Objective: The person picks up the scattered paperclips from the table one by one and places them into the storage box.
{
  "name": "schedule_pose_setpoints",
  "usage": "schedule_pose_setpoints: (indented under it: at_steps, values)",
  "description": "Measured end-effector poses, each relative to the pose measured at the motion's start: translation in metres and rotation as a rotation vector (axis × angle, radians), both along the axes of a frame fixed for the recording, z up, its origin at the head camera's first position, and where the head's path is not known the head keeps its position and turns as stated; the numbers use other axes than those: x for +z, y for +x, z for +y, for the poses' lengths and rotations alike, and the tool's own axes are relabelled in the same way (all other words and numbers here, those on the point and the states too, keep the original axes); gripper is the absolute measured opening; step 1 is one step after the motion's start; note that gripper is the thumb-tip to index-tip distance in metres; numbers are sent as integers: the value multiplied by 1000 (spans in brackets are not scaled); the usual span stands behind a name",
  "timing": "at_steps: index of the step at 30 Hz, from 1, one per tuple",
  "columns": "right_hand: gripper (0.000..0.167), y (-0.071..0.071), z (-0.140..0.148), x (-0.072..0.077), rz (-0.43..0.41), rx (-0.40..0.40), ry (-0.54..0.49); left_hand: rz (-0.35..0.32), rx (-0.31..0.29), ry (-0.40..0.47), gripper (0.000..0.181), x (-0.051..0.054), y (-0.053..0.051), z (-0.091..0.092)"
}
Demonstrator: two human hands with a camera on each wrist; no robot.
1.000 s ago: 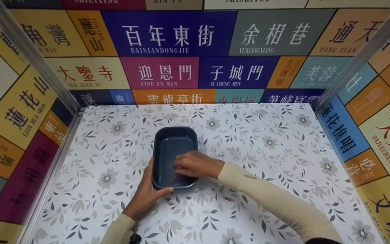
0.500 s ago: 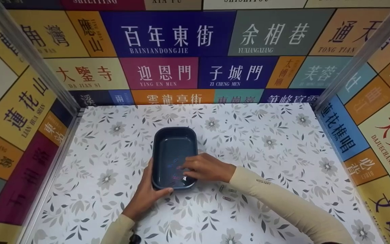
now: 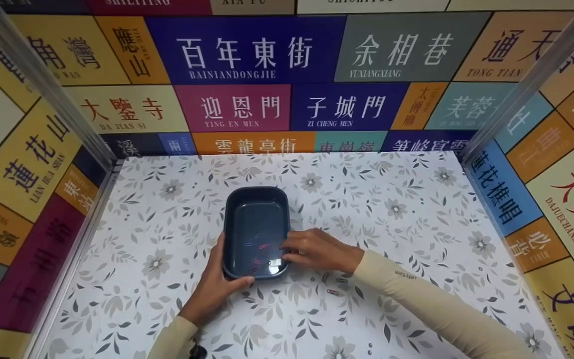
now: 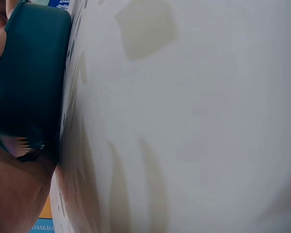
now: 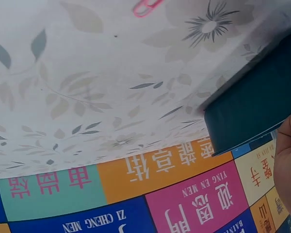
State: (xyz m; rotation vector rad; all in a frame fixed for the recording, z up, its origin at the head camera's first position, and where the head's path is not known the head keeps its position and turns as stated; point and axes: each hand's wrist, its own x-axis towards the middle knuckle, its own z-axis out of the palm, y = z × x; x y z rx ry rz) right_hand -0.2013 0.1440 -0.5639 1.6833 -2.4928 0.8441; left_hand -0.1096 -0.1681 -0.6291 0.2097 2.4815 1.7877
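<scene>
A dark blue rectangular box (image 3: 257, 214) stands on the table, with several small pink and blue paper clips (image 3: 264, 246) on its floor. My left hand (image 3: 217, 279) grips its near left corner, thumb over the near rim. In the left wrist view, the hand (image 4: 14, 189) lies against the box wall (image 4: 31, 68). My right hand (image 3: 322, 252) is at the right rim, its fingertips bent; whether anything is between them is hidden. The right wrist view shows that hand (image 5: 288, 160) beside the box's rim. On the table near it lies a pink paper clip (image 3: 336, 291).
Another small clip (image 3: 341, 280) lies just behind the pink one. A white floral cloth (image 3: 396, 309) covers the table. Panels printed with large characters (image 3: 247, 50) wall it at the back and both sides, with clear corner posts (image 3: 511, 94).
My right hand has drawn from inside the box to the right, out to its rim, uncovering the clips within. The left hand and the box have hardly moved.
</scene>
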Motion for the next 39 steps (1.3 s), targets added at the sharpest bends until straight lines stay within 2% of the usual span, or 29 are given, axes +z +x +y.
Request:
schedule_pose_setpoints:
  at_steps: [4, 14, 28, 35, 39]
  values:
    - [19, 1, 8, -2, -26, -8, -28, -1, 1, -14, 132, 0, 0, 0]
    - [17, 5, 27, -10, -29, -71, -86, -15, 19, -57, 135, -1, 0, 0]
    - [14, 16, 61, -32, -124, -157, -168, 6, 7, -40, 135, -1, 1, -1]
    - [11, 16, 78, -41, -121, -191, -201, -1, 4, -43, 135, 1, 1, -2]
    - [12, 16, 88, -44, -149, -222, -204, 8, 8, -46, 134, 0, 1, -2]
